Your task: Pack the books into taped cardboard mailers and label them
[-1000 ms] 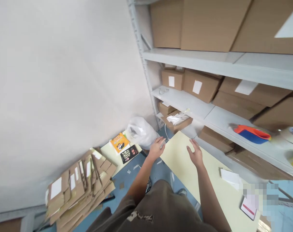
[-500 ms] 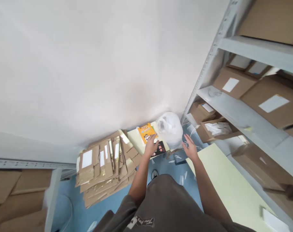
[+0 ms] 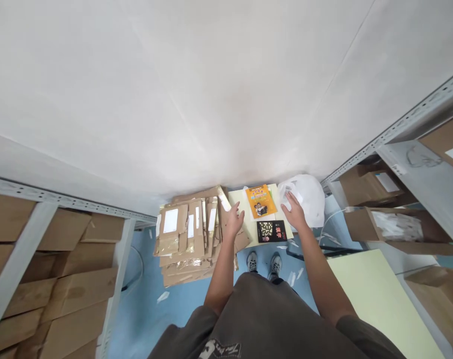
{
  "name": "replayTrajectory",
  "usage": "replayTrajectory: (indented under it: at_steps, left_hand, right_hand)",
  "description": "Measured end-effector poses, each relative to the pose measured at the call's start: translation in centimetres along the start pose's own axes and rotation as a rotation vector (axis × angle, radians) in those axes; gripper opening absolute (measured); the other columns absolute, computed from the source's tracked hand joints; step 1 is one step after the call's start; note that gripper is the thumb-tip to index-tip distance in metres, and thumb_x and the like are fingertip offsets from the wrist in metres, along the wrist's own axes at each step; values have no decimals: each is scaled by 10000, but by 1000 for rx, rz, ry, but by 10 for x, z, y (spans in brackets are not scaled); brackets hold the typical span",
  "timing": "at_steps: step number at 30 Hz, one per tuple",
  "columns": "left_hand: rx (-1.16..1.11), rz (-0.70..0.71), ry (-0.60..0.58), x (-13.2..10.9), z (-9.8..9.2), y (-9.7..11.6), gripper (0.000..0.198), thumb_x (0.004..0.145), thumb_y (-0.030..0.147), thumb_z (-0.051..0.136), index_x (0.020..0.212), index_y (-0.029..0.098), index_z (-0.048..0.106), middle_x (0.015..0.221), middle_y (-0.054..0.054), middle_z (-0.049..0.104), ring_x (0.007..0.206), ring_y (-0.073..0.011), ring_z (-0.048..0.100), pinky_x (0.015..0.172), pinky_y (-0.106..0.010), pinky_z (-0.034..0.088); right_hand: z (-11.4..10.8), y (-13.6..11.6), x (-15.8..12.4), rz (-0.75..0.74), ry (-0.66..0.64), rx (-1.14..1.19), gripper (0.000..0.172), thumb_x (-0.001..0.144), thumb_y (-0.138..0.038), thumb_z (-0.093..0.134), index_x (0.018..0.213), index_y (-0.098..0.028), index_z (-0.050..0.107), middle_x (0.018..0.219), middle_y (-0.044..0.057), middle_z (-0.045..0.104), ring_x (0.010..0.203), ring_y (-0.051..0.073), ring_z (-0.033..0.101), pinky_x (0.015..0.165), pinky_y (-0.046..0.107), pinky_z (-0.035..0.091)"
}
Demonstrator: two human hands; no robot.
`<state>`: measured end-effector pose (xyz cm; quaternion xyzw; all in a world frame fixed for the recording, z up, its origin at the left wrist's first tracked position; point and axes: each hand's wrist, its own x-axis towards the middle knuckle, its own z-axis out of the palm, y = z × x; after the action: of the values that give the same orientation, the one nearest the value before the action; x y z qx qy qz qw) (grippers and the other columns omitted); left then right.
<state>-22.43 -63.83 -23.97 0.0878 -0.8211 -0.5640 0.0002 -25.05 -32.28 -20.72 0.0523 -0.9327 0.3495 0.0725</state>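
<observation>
An open carton [image 3: 361, 224] on the right-hand shelving holds crumpled, whitish, film-like material [image 3: 398, 226]; closed cardboard boxes [image 3: 80, 289] fill the rack on the left. The rounded, wrinkled white plastic bag [image 3: 311, 199] bulges at the right end of the pale, smooth worktop [image 3: 236, 196], its contents too cloudy to make out. Left of it on that worktop lie an orange booklet [image 3: 261, 202] and, nearer the person, a glossy black booklet [image 3: 271, 231], both flat and rectangular. Flattened brown cartons [image 3: 192, 239] with white labels and shiny tape form a ragged stack beside them. The left hand [image 3: 233, 221], bare, fingers apart, is at the stack's right edge. The right hand [image 3: 294, 212], fingers extended and slightly parted, overlaps the bag's left edge; whether it touches cannot be told.
</observation>
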Motion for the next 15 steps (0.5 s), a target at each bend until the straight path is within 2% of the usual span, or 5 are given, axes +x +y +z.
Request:
replayTrajectory:
  at_steps: [7, 11, 15]
  left_hand:
    - [-72, -165, -71, 7, 47, -36, 638, 941, 421, 717, 1525, 201, 582, 1588, -197, 553, 1282, -307, 654, 1037, -433, 557]
    - [-69, -293, -143, 31, 83, -61, 711, 890, 418, 776, 1525, 172, 574, 1552, -219, 582, 1222, -308, 691, 1040, -431, 545]
    - [-64, -447, -131, 55, 115, -96, 701, 818, 413, 849, 1435, 164, 628, 1438, -215, 669, 1208, -319, 698, 1058, -449, 524]
  right_hand:
    - [45, 20, 22, 76, -186, -17, 661, 1019, -381, 508, 1657, -232, 422, 1729, 92, 383, 1604, 284, 346, 1302, 479, 350]
    - [89, 44, 31, 165, -394, -93, 669, 1016, -315, 495, 1668, -201, 398, 1755, 97, 330, 1630, 285, 280, 1296, 441, 354]
    - [141, 70, 32, 230, -616, -189, 708, 999, -225, 490, 1685, -137, 339, 1782, 139, 245, 1658, 305, 181, 1297, 446, 321]
